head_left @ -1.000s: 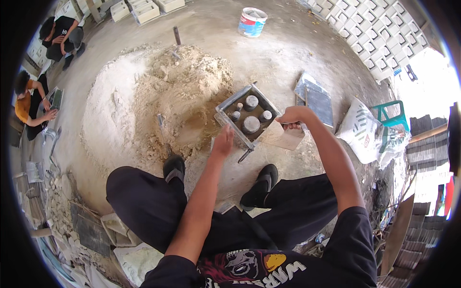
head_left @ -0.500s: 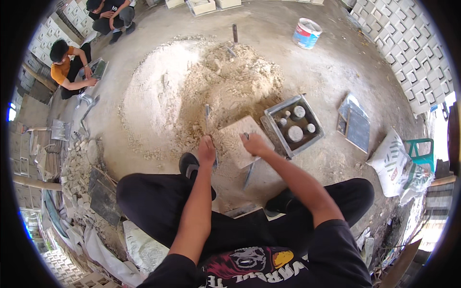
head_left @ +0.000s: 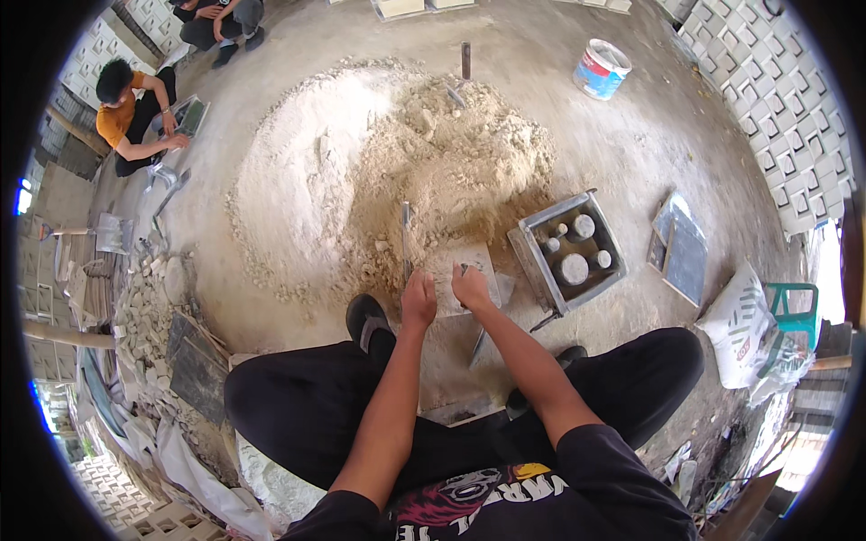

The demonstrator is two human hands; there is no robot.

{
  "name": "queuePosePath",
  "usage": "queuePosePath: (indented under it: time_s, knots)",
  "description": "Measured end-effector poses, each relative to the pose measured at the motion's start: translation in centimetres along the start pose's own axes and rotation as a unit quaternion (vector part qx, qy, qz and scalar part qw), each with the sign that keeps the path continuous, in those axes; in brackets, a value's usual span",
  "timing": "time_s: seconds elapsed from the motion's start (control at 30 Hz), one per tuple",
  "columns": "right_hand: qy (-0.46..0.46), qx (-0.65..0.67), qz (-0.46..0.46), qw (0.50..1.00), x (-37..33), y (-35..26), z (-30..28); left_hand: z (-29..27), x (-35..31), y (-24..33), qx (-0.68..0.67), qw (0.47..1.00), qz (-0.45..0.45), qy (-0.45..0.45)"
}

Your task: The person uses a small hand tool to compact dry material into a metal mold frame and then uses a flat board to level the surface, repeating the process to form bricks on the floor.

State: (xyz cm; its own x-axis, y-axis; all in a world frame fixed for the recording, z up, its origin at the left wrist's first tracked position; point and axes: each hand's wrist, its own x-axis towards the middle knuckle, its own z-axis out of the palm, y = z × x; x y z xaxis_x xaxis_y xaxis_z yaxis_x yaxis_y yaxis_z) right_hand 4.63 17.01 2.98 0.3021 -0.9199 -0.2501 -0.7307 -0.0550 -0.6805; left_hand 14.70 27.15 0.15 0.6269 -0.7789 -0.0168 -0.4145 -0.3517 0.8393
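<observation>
Your right hand (head_left: 471, 288) grips the pale board (head_left: 478, 256) by its handle (head_left: 464, 268); your left hand (head_left: 419, 299) curls alongside, whether holding anything I cannot tell.

Pile (head_left: 460, 153): chalk white one side, tan the other. Board (head_left: 446, 262): pale beige. Mould (head_left: 557, 208): dull grey; cylinders (head_left: 574, 269) paler. Bucket (head_left: 602, 70): white, red, blue. Stool (head_left: 794, 303): green. Sack (head_left: 732, 329): white, green slanted marks. Trousers (head_left: 293, 388): black. Wall (head_left: 767, 117): off-white, repeating block pattern. Co-worker's shirt (head_left: 114, 124): orange.
</observation>
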Motion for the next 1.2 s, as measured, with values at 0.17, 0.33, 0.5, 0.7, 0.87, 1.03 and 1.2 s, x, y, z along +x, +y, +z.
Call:
queuePosePath:
  time_s: [0.17,0.33,0.5,0.7,0.87,1.03,1.2]
  knots:
    - [-0.015,-0.036,-0.025,0.999,3.9,2.4,-0.2,0.2,1.4,1.5,-0.015,0.999,0.043,0.03]
    - [-0.006,-0.004,-0.068,0.998,3.6,4.2,0.0,-0.4,1.7,2.2,-0.008,0.998,0.048,0.03]
    - [-0.009,0.017,-0.067,0.998,1.4,2.6,-0.8,-1.4,1.2,2.5,-0.024,0.998,-0.015,0.055]
    - [0.011,0.038,-0.134,0.99,-0.4,2.0,-4.9,-2.3,3.0,4.8,-0.09,0.991,-0.044,0.089]
    - [-0.052,0.008,-0.157,0.986,0.0,2.2,-11.6,-1.5,5.0,8.1,-0.145,0.979,-0.105,0.101]
    - [-0.125,0.005,-0.101,0.987,-1.0,2.4,-21.3,2.4,5.7,9.9,-0.167,0.981,-0.074,0.059]
    - [-0.147,-0.125,-0.142,0.971,-1.2,5.6,-30.5,7.8,3.7,11.1,-0.196,0.98,0.021,-0.013]
